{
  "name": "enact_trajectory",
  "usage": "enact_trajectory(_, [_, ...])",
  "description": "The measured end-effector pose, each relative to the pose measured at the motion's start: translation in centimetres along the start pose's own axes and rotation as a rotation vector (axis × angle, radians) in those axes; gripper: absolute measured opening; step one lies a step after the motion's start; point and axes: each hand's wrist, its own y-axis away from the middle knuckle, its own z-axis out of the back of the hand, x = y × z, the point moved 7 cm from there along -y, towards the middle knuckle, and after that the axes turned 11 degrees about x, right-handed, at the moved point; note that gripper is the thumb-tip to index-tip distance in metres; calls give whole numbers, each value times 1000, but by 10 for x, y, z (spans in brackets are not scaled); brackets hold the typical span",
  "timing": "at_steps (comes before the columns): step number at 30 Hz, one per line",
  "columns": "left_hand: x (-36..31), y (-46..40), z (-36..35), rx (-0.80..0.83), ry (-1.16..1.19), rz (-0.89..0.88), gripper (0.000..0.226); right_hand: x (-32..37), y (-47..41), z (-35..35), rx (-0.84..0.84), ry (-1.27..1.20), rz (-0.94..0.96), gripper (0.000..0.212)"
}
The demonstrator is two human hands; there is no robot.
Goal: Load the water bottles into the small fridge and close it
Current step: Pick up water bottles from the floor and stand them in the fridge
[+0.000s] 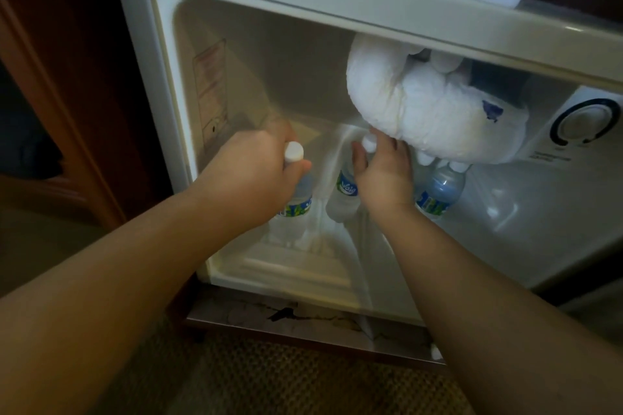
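The small white fridge (168, 84) stands open and both my arms reach inside it. My left hand (249, 172) grips the neck of a clear water bottle (296, 205) with a white cap, upright on the fridge floor at the left. My right hand (384, 172) holds the top of a second bottle (345, 192) with a blue label, just right of the first. A third bottle (438, 192) stands further right, partly hidden behind my right hand and under the ice.
A thick lump of white frost (421, 111) hangs from the freezer section just above my right hand. The thermostat dial (583, 125) sits on the right wall. A dark wooden cabinet (67, 77) flanks the fridge on the left. Patterned carpet (269, 381) lies below.
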Motion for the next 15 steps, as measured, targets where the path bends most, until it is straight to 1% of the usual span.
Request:
enact_trajectory(3, [-1,-2,-4,11,4,12,26,-13,-9,-7,222,-68,-151,51])
enact_trajectory(5, [-3,-3,-6,13,11,-2,26,-19,-14,-9,270,-95,-192,51])
enact_trajectory(11, [-7,-7,-8,23,32,-14,26,-22,-17,-7,256,-52,-202,54])
enact_trajectory(15, [-9,-8,-11,20,41,-29,26,-23,-15,4,206,-125,-218,54])
